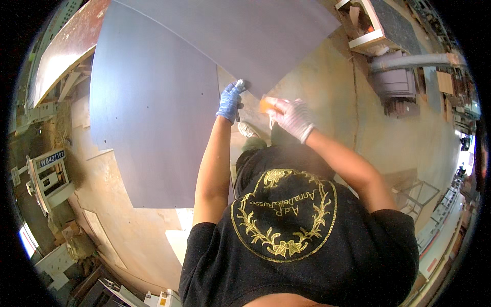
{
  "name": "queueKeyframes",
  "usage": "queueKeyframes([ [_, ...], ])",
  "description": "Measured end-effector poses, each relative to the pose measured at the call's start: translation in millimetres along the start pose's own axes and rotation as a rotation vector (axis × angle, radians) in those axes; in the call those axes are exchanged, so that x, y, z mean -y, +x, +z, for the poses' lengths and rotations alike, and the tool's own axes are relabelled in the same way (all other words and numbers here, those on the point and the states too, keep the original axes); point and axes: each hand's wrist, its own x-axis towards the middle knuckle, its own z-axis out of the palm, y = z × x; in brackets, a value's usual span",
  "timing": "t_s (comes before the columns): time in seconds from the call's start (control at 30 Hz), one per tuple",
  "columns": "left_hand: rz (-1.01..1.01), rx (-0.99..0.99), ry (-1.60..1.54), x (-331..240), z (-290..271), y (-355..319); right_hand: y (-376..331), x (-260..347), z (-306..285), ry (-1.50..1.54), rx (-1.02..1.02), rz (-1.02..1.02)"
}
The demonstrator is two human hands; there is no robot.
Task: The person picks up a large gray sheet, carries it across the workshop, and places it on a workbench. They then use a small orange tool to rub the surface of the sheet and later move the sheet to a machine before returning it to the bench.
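Head view, looking down. Left hand (230,101), blue glove, grip pinched on the corner of the upper grey panel (240,36), which overlaps a second grey panel (153,117) on the floor (327,87). Right hand (294,117), white glove, grip closed around an orange block (266,105) just beside that corner.

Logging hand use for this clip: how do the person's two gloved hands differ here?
The left hand wears a blue glove and presses on the corner of a grey panel. The right hand wears a whitish glove and holds a small orange block, off the panel. Both are gloved and raised ahead of the chest.
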Motion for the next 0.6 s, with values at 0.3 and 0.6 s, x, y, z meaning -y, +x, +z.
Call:
queueKeyframes([
  [0.3,0.010,-0.008,0.025,-2.8,-0.2,-5.1,4.6,-27.0,-34.1,-0.138,0.281,0.243],
  [0.6,0.003,-0.143,0.204,-12.0,10.6,-16.2,-16.8,-62.2,-26.8,0.270,0.034,0.331],
])
